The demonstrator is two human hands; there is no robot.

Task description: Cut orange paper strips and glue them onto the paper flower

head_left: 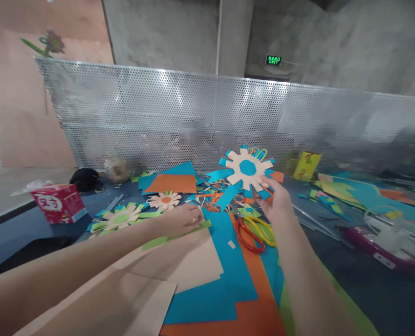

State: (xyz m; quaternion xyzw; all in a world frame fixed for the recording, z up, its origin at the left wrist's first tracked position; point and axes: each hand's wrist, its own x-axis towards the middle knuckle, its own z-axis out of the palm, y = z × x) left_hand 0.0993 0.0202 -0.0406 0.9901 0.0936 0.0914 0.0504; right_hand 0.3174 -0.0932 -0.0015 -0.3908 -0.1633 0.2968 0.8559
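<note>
My right hand (pixel 275 203) grips a paper flower (pixel 233 172) by its lower right edge and holds it up over the table. The flower has cream petals over blue ones, a blue centre and blue strips hanging at the lower left. Green paper loops show behind its top. My left hand (pixel 184 219) is closed, fingers curled, just over a green paper strip (pixel 204 227); whether it pinches anything is hidden. Cream paper sheets (pixel 193 261) lie under my left forearm, on top of blue sheets (pixel 224 261). Red-handled scissors (pixel 249 238) and yellow-handled scissors (pixel 263 228) lie below the flower.
Two more paper flowers, one cream with an orange centre (pixel 166 200) and one green-centred (pixel 121 218), lie left. Paper scraps litter the middle. A red box (pixel 58 203) stands left, a yellow packet (pixel 307 165) and a purple-based device (pixel 378 247) right. A perforated metal screen (pixel 141 107) closes the back.
</note>
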